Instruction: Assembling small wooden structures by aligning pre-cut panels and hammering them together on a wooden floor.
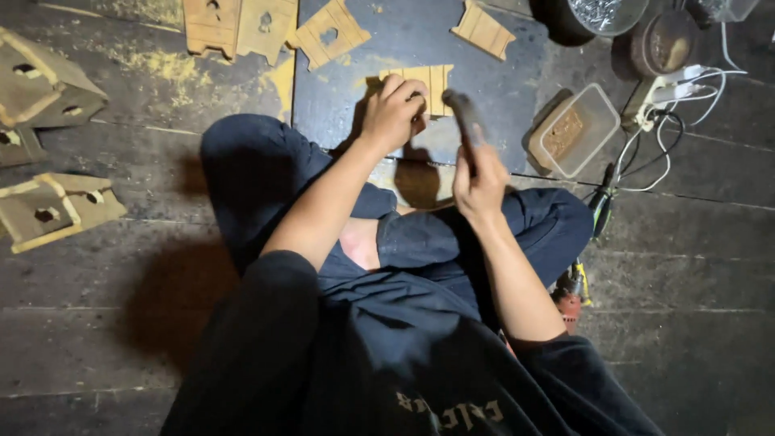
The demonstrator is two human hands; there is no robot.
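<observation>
While blurred, right hand (478, 179) gripping a hammer (463, 113); left hand (393, 113) pinching wooden panel (432, 84) (half hidden).

Dark, worn plank floor (97, 323), sawdust-streaked, under harsh overhead light.

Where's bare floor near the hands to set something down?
Free: dark floor between the left hand and the cut wooden panels above; bare boards at far right, below the cables. Crowded: around the plastic tub beside the right hand, which grips a hammer, and the wooden birdhouses at left.
</observation>
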